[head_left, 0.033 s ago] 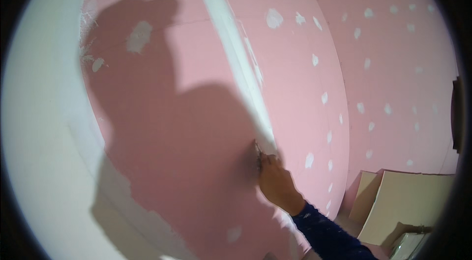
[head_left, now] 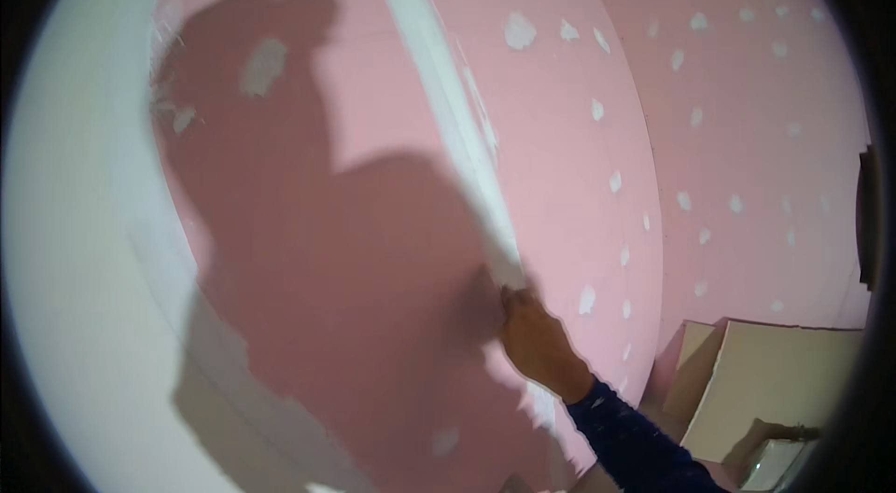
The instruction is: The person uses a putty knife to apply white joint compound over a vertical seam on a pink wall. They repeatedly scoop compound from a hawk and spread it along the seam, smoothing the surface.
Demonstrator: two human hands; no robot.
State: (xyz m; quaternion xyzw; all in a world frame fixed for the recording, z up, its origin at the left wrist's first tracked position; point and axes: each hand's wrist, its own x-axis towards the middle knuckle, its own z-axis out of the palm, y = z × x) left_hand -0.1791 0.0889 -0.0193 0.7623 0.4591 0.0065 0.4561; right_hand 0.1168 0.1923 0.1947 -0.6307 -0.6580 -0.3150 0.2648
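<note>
Pink plasterboard wall [head_left: 411, 250] fills the middle of the view. Down it slants a long band of white joint compound [head_left: 443, 87], with a ragged streak along its right side. At the lower part of this band is my right hand [head_left: 543, 348], in a dark blue sleeve. Its fingers are closed on a thin-bladed putty knife held against the wall; the hand hides nearly all of it now. White compound shows on the wall below the wrist too. My left hand is out of the picture.
Pale compound covers the wall's curved left side [head_left: 89, 213]. White filler patches [head_left: 520, 30] dot both pink walls, which meet in a corner at right. Leaning boards [head_left: 779, 381] stand at lower right beside a shiny wrapped package [head_left: 777, 463]. My shadow falls across the wall.
My right hand has shifted slightly right and turned. The thin blade edge that showed left of the fingers is now hidden. A small dark shape at the lower edge shows a little more.
</note>
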